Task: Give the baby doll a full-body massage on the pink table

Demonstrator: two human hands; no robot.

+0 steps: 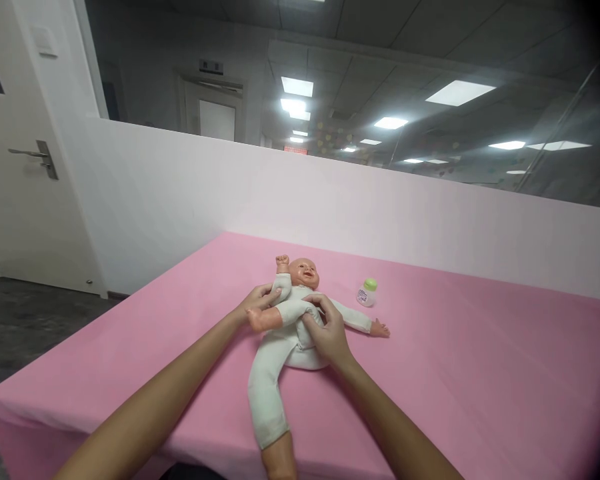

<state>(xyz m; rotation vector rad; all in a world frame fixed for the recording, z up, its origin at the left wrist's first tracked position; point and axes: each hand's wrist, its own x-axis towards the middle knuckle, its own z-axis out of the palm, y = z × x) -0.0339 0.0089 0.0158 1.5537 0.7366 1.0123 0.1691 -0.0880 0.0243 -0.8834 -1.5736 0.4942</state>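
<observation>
A baby doll (273,387) with a white cloth body and hard plastic head, hands and feet lies face up on the pink-covered table (180,347), its head away from me. My left hand (257,300) is closed around the doll's raised arm on the left side, thumb on the white sleeve. With my right hand (327,330) I grip the doll's bent leg near the knee. That leg crosses over the belly, its foot pointing left near my left wrist. The other leg stretches toward me, and the doll's other arm lies out to the right.
Right of the doll's head stands a small clear bottle (366,295) with a green cap. A low white wall (330,200) runs behind the table, with dark glass above it. At the left is a door (35,173) with a metal handle.
</observation>
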